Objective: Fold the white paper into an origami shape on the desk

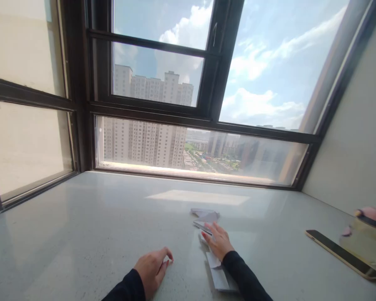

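My right hand (218,241) is over a small group of folded white papers, its fingertips and thumb closed at the edge of a folded paper (202,228). Just beyond it lies another folded piece (205,213) with a pointed flap. Below my right wrist, a longer folded white paper (218,276) lies partly hidden by the dark sleeve. Off to the left, my left hand (152,267) rests low over the white surface, its fingers loosely curled with a small gap between thumb and forefinger. Nothing shows in it.
A phone (341,255) lies face up on the glossy white sill (97,234) at the right. Beside it stands a see-through container with a pink lid (374,215), partly cut off. Dark-framed windows (153,112) close off the far side and left; a wall (357,138) bounds the right.
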Motion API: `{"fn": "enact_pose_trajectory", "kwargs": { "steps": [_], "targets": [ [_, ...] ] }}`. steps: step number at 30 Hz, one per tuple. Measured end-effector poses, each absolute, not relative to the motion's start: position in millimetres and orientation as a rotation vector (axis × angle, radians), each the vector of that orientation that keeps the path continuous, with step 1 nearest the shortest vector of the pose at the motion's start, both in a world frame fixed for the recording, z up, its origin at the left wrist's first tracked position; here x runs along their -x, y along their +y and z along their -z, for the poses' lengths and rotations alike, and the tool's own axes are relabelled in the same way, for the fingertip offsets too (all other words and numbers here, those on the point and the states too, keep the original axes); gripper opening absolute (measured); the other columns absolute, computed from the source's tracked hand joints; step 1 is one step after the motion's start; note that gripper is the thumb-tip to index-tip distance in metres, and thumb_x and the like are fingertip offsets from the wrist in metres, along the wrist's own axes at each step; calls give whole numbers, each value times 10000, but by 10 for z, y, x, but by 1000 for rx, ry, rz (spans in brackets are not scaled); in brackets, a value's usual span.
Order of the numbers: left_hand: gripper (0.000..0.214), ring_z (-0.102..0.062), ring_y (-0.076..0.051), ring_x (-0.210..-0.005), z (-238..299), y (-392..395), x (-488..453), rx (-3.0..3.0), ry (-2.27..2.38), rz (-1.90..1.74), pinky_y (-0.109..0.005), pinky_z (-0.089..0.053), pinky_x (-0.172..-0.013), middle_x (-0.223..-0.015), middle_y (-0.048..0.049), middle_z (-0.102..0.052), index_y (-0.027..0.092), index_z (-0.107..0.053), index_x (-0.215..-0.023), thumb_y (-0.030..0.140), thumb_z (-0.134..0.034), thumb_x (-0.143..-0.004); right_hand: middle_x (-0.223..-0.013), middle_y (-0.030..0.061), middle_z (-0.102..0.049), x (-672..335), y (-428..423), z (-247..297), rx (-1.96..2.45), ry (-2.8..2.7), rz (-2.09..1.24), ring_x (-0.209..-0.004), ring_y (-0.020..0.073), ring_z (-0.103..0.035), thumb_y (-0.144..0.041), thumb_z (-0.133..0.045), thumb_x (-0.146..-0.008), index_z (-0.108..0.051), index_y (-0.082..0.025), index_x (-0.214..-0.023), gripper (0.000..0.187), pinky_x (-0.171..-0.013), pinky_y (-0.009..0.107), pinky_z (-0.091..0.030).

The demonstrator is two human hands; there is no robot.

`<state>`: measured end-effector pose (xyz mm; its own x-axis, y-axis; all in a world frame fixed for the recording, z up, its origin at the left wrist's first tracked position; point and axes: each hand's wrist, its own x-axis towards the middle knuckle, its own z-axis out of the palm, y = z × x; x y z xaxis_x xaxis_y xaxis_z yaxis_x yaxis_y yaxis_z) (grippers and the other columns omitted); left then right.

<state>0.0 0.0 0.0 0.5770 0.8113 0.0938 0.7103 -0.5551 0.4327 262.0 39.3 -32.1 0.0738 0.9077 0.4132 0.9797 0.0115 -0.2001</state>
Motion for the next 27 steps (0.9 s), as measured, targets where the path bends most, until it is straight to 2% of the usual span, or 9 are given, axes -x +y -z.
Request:
{"fn": "enact_pose_trajectory", "kwargs": {
  "steps": [5, 10, 14, 17, 20, 23, 27],
  "targets": [
    [190, -529, -127, -652, 7, 3, 2, -2459, 1237, -416, -196, -368, -588, -692, 15, -576, 234, -466, -883, 206, -313, -774, -1112, 84, -519, -2363, 361, 383, 1838, -1896, 178, -1046, 225, -431, -452, -327, -769, -556, -191, -1010, 423, -870, 353, -341],
    [198, -518, -128, -664, 29, 2, -15, -2446, 1197, -491, -203, -372, -600, -712, 11, -565, 229, -482, -865, 241, -298, -792, -1141, 100, -498, -2181, 354, 474, 1730, -1952, -32, -1054, 227, -434, -425, -349, -779, -527, -174, -1049, 409, -868, 369, -366],
    [231, -497, -150, -726, 8, -28, -43, -2451, 1160, -651, -237, -381, -648, -771, -29, -542, 205, -498, -864, 301, -298, -802, -1120, 95, -511, -2004, 300, 409, 1562, -1970, -126, -1044, 184, -451, -382, -276, -821, -487, -155, -1078, 403, -856, 307, -391],
    [242, -471, -170, -804, -6, -67, -79, -2482, 1048, -798, -274, -364, -725, -836, -57, -532, 200, -506, -878, 325, -315, -800, -994, 67, -581, -1955, 250, 257, 1452, -1925, -75, -950, 163, -511, -355, -229, -840, -515, -194, -1004, 367, -809, 283, -413],
    [244, -454, -184, -868, 62, -90, -143, -2540, 897, -816, -297, -341, -773, -944, -66, -532, 210, -503, -923, 342, -353, -784, -929, 62, -594, -2083, 254, 130, 1508, -1865, 76, -906, 179, -518, -368, -257, -831, -542, -212, -936, 342, -797, 310, -394],
    [285, -419, -194, -983, 215, -89, -228, -2631, 735, -702, -295, -314, -813, -1117, -23, -491, 267, -468, -1015, 388, -381, -773, -972, 72, -575, -2324, 310, 132, 1650, -1827, 214, -950, 207, -486, -418, -295, -801, -558, -211, -922, 356, -811, 342, -369],
    [315, -315, -163, -1133, 392, -110, -319, -2706, 589, -583, -294, -220, -906, -1222, 87, -408, 416, -353, -1127, 324, -241, -847, -1093, 91, -519, -2555, 375, 254, 1848, -1781, 303, -1043, 228, -418, -446, -308, -778, -524, -195, -1017, 409, -850, 379, -339]
  ]
}}
